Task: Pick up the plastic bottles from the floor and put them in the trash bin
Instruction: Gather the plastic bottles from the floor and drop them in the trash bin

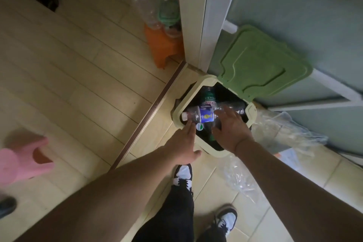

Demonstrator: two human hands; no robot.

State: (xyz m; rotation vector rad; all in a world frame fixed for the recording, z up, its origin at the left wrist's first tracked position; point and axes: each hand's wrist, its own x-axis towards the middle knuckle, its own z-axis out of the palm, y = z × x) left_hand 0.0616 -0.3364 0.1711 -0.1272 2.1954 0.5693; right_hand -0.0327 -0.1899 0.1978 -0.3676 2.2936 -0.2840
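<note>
Over the open trash bin, head view: both hands reach down to the mouth. Bin has a cream rim, dark inside, green lid flipped up and back against the grey-green wall. Clear plastic bottle w/ blue label and white cap lies sideways across the opening, cap end toward the left rim, sitting on top of other bottles already inside, incl. a dark green one pointing away from the camera.

Left hand: fingers stretched out nearly straight, thumb splayed to the side, fingertips touching the bottle near its cap end. Not wrapped round anything.

Right hand: palm down, fingers spread and slightly curled over the bottle's base end, tips on or just above it. Can't tell if it's actually pinching the bottle or only pressing; no full wrap visible.

Crumpled clear plastic wrap lies on the floor just right of the bin, more under the right forearm. Two black-and-white sneakers on the pale tile floor below the hands, black trousers above them.

Far side, by the door frame: orange stool carrying a pile of clear bottles, blurry. Pink stool at left edge, well apart from the bin.
</note>
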